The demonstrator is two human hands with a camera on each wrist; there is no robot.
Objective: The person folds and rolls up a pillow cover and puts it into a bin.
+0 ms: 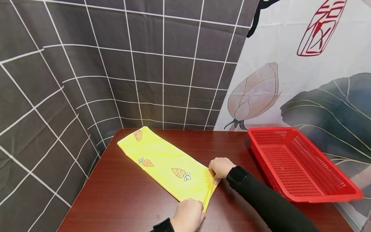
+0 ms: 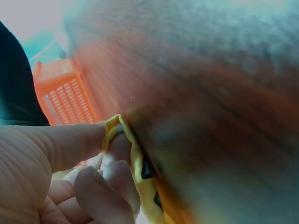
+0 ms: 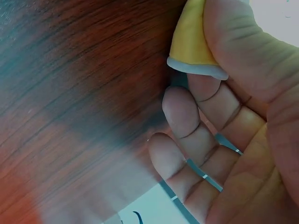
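Head, cloth: yellow cloth, carrot print, folded long, lies slantwise from worktop far left corner toward near edge.
Head, hands: left hand grips cloth's near end; right hand pinches its right corner.
Head, basket: red basket, at worktop's right edge.
Left wrist, hold: cloth edge pinched.
Right wrist, hold: pale hem pinched, other fingers loosely bent.

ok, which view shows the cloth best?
Head: it shows nearly all of the cloth, carrot prints included, with the left hand and right hand gripping its near end. Left wrist shows only a narrow folded strip at the fingers; right wrist only a small pinched piece with a pale edge.
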